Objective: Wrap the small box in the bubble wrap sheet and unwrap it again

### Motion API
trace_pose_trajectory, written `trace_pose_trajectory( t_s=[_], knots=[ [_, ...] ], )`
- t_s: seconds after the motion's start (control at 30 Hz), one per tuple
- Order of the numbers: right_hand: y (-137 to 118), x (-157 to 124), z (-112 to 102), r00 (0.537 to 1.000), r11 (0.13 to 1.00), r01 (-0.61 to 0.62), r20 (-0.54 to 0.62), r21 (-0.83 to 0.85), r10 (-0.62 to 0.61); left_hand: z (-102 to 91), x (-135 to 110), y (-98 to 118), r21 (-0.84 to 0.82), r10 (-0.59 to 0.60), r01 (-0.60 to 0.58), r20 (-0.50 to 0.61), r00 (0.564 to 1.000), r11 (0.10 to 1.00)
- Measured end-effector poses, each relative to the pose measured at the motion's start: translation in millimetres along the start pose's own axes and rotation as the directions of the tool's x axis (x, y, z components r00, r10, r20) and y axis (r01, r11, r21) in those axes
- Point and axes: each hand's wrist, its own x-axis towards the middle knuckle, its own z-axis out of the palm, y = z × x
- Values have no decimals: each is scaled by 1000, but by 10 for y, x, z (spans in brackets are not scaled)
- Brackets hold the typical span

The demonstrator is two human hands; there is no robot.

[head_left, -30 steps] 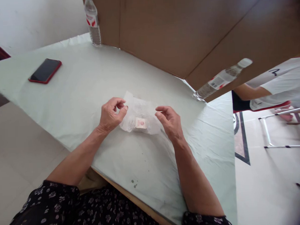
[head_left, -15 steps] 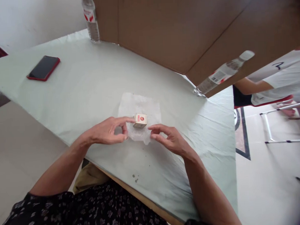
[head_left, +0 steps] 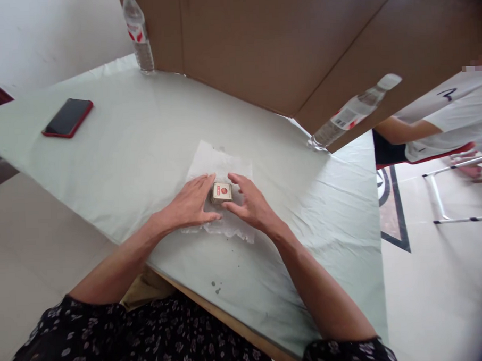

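Note:
A small cream-coloured box (head_left: 222, 192) with a red round mark and red print lies on a crinkled sheet of thin white paper (head_left: 212, 159). To its left is my left hand (head_left: 192, 201), thumb and fingers apart, the fingertips close to the box's side. My right hand (head_left: 252, 202) curves around the right side with thumb and fingers spread, the thumb tip near the front corner. Whether either hand touches the box I cannot tell. The paper now lies flat under the box and partly beneath both hands.
A pale green cloth covers the table (head_left: 143, 137). At the back stands a cardboard panel (head_left: 239, 47), with one water bottle (head_left: 139, 38) at its left and another water bottle (head_left: 352, 114) at its right. A red-cased phone (head_left: 68, 118) lies left. Beyond the panel a person's arm (head_left: 408, 129) shows.
Both hands have moved in closer around the box, fingers more stretched. The paper's near edge, bunched up before, is now spread out flatter toward me.

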Motion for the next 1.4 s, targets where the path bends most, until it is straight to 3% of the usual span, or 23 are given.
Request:
trace_pose_trajectory(
  t_s=[0.1, 0.2, 0.4, 0.53, 0.6, 0.7, 0.77, 0.83, 0.97, 1.03, 1.13, 1.27, 1.33, 1.4],
  knots=[
    [73, 59, 122, 998, 999, -6, 66, -35, 9, 101, -19, -63, 42, -30, 27, 56, 998, 999],
    [125, 9, 81, 999, 999, -40, 1, 2, 40, 124, -39, -95, 76, -6, 0, 70, 998, 997],
    [415, -264, -346, 961, 988, -146, -230, 57, 155, 130, -25, -118, 101, 28, -34, 58, 998, 994],
    [713, -503, -584, 915, 951, -306, -290, -51, 279, 123, -25, -90, 98, 0, -7, 74, 997, 995],
    [725, -600, -639, 905, 933, -316, -350, -172, 242, 115, -27, -79, 99, -9, 1, 85, 996, 995],
    [488, -651, -596, 897, 930, -210, -438, -302, 61, 116, -31, -84, 106, 4, -12, 78, 997, 994],
    [250, -601, -479, 935, 946, -82, -353, -314, -36, 125, -33, -99, 115, 21, -27, 61, 998, 993],
    [62, -502, -316, 982, 954, 38, -167, -298, -92, 136, -35, -117, 125, 30, -36, 48, 998, 991],
    [29, -313, -52, 982, 949, 126, 169, -290, -78, 145, -31, -149, 140, 36, -45, 67, 997, 989],
    [125, -295, -13, 969, 942, 132, 242, -309, -57, 141, -30, -160, 151, 26, -39, 85, 996, 988],
    [239, -378, -60, 965, 937, 149, 252, -317, -69, 129, -35, -168, 157, 19, -36, 108, 994, 987],
    [245, -564, -258, 982, 939, 177, 123, -295, -147, 105, -45, -168, 136, 25, -41, 115, 993, 990],
    [262, -624, -400, 986, 939, 125, -65, -322, -153, 80, -45, -163, 106, 27, -37, 98, 995, 994],
    [344, -642, -539, 960, 936, 0, -262, -352, -99, 46, -42, -158, 68, 27, -30, 54, 998, 997]
  ],
)
